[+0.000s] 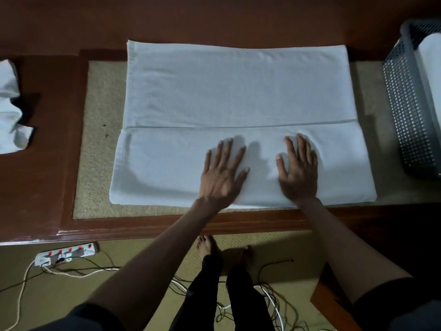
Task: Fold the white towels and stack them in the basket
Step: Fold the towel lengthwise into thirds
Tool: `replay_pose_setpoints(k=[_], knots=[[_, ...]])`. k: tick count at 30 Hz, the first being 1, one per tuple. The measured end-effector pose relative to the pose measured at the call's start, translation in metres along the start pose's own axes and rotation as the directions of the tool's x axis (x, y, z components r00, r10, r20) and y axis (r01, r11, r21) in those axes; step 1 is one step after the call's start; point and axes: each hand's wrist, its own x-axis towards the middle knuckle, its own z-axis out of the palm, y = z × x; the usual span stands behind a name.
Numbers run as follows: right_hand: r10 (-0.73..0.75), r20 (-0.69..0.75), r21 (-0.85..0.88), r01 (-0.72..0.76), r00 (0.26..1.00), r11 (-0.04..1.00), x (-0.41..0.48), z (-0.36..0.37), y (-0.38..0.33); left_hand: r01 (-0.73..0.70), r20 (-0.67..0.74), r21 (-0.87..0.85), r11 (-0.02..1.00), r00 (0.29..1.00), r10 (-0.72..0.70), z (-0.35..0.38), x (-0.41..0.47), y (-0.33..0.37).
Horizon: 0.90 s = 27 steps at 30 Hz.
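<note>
- A white towel (238, 91) lies flat on the counter (43, 163), over a tan mat (100, 151) set into the wood.
- Its near part is folded up over the rest, and the flap's edge runs straight across the cloth from side to side.
- The left hand (222, 170) rests palm down on that flap, fingers straight and fanned apart.
- The right hand (298, 168) lies flat on the same flap, fingers straight and closer together, thumb out to the side.
- The hands are apart, with a strip of cloth between them.
- A grey basket (405, 115) stands at the counter's right end, near the towel but clear of it, with a folded towel (429, 68) inside.
- A crumpled towel (9, 108) sits at the far left, well apart.
- On the floor below are a power strip (66, 253), loose cables (78, 273) and the person's bare feet (207, 244).
</note>
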Motion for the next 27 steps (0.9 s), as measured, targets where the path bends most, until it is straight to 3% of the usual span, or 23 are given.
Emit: replay_pose_setpoints(k=[5,16,20,24,27], knots=[[-0.059,-0.044,-0.004,0.059,0.997,0.998,-0.001,0.002,0.002,0.017,-0.015,0.11,0.994,1.0,-0.015,-0.007,-0.028,-0.055],[-0.007,0.088,-0.033,0.01,0.996,0.999,0.007,-0.01,-0.006,0.334,-0.113,0.097,0.938,0.94,-0.323,-0.062,-0.064,-0.166],[-0.018,0.047,-0.014,0.018,0.999,1.0,0.008,-0.005,-0.006,0.357,-0.12,0.046,0.933,0.929,-0.35,-0.064,-0.058,-0.17],[0.048,-0.113,0.045,-0.043,0.992,0.998,0.037,-0.003,-0.002,0.381,-0.325,-0.085,0.921,0.863,-0.387,-0.072,-0.024,-0.145],[0.05,-0.075,0.151,-0.038,0.996,0.988,0.081,-0.005,-0.002,0.286,-0.429,-0.196,0.938,0.835,-0.345,-0.08,0.027,-0.112]])
